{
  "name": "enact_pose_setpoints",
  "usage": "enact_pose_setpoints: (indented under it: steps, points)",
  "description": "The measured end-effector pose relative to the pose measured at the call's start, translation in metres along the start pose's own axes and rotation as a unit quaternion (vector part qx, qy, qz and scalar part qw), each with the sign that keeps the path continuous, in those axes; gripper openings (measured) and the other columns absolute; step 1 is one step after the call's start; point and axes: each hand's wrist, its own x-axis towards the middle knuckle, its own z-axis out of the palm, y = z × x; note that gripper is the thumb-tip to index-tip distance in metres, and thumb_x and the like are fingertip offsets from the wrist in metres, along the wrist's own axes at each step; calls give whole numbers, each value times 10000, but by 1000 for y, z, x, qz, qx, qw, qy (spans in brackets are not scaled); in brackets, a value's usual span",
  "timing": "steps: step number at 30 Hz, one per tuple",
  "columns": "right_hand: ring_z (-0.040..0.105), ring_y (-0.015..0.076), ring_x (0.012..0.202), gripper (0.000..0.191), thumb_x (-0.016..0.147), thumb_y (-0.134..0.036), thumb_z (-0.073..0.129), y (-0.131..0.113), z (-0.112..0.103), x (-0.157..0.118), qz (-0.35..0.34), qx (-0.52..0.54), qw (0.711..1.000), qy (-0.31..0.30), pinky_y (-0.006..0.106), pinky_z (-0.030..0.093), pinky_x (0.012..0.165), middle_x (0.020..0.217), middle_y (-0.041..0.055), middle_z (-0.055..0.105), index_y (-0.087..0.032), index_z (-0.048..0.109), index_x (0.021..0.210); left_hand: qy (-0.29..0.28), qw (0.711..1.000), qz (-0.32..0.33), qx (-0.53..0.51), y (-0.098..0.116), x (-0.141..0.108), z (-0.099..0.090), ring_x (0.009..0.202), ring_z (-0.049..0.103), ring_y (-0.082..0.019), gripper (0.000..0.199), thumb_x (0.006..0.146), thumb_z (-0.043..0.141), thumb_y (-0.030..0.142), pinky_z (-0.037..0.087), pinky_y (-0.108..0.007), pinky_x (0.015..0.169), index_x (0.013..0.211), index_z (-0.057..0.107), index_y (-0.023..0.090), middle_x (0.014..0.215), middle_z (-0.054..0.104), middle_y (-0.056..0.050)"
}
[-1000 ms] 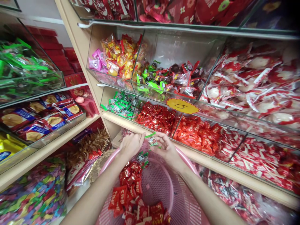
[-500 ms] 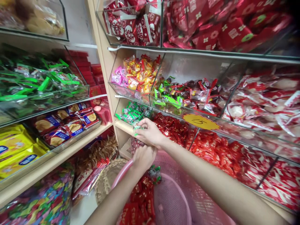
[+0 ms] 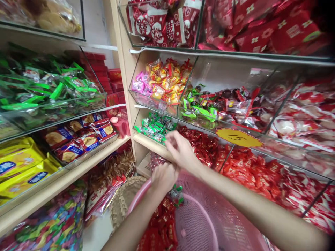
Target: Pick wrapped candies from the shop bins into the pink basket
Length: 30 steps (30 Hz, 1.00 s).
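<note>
My right hand (image 3: 181, 148) is beside the bin of green-wrapped candies (image 3: 156, 126), its fingers curled; a bit of green shows at the fingertips, too small to make out. Just below and left of it, my left hand (image 3: 164, 176) is closed in a fist over the rim of a pink mesh basket (image 3: 196, 223); what it grips is hidden. Under my forearms, red-wrapped candies (image 3: 163, 223) and a few green-wrapped candies (image 3: 177, 196) lie in the basket.
Bins of dark red candies (image 3: 200, 144) and bright red candies (image 3: 247, 167) run to the right. A yellow price tag (image 3: 239, 137) hangs above them. Packaged biscuits (image 3: 89, 139) sit on the left shelf. A woven basket (image 3: 125, 195) stands below the shelf corner.
The view has shifted, so the shelves appear further right. The green-wrapped candy that was at my right fingertips no longer shows clearly. My left hand stays low beside the right wrist.
</note>
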Motion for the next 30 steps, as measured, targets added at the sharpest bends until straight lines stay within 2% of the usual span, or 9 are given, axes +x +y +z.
enact_pose_setpoints:
  steps: [4, 7, 9, 12, 15, 18, 21, 27, 30]
  points:
    - [462, 128, 515, 88, 802, -167, 467, 5, -18, -98, 102, -77, 981, -143, 255, 322, 523, 599, -23, 536, -227, 529, 788, -2, 1000, -3, 2, 1, 0, 0, 751, 645, -273, 569, 917, 151, 411, 469, -381, 648, 855, 671, 190, 797, 674, -116]
    - [514, 166, 598, 57, 741, -171, 522, 23, -13, -131, 202, -193, 934, -225, 270, 293, 534, 651, 26, 589, -206, 560, 716, 6, 1000, -4, 9, 6, 0, 0, 762, 644, -285, 637, 923, 88, 424, 466, -407, 665, 845, 676, 192, 795, 676, -120]
    - [543, 198, 695, 35, 715, -219, 580, 33, -6, -136, 247, -238, 907, -246, 276, 301, 558, 736, 58, 615, -193, 580, 738, 12, 1000, -2, 12, 8, 0, 1, 753, 647, -278, 648, 924, 86, 429, 467, -397, 665, 805, 676, 189, 786, 678, -114]
    - [548, 185, 741, 28, 708, -207, 595, 39, 1, -135, 272, -208, 907, -246, 264, 324, 588, 737, 37, 616, -187, 577, 716, 23, 1000, -5, 20, 9, 0, 2, 739, 649, -273, 646, 925, 95, 435, 467, -382, 654, 780, 676, 193, 776, 682, -100]
    - [507, 127, 580, 98, 748, -240, 568, 38, -3, -133, 326, -51, 917, -225, 237, 335, 535, 588, -19, 558, -185, 538, 673, 31, 999, -7, 26, 7, -1, 3, 726, 650, -276, 638, 924, 107, 444, 468, -379, 644, 780, 678, 200, 767, 681, -93]
    - [431, 86, 457, 216, 737, -371, 611, 34, -16, -131, 396, 140, 890, -174, 208, 311, 444, 527, -59, 507, -187, 504, 697, 35, 999, -5, 27, 6, -2, 2, 734, 651, -278, 635, 924, 111, 442, 469, -378, 640, 778, 679, 199, 772, 683, -88]
    - [440, 71, 459, 318, 669, -449, 678, 30, -30, -127, 416, 220, 875, -112, 189, 310, 432, 538, -58, 529, -179, 516, 713, 31, 999, -2, 24, 6, -2, 1, 739, 652, -275, 638, 927, 106, 433, 470, -373, 635, 791, 683, 197, 787, 686, -86]
    - [445, 69, 430, 310, 683, -446, 665, 34, -15, -133, 441, 218, 864, -108, 192, 319, 428, 517, -63, 518, -176, 514, 693, 24, 999, -1, 22, 9, 1, 3, 744, 651, -273, 652, 927, 93, 436, 472, -381, 647, 808, 680, 179, 777, 679, -114]
    - [477, 96, 436, 213, 763, -351, 587, 41, 2, -140, 419, 77, 892, -148, 216, 335, 443, 502, -49, 525, -185, 491, 668, 28, 999, 0, 22, 9, 2, 6, 736, 650, -272, 642, 927, 104, 433, 474, -383, 646, 794, 678, 179, 772, 678, -115]
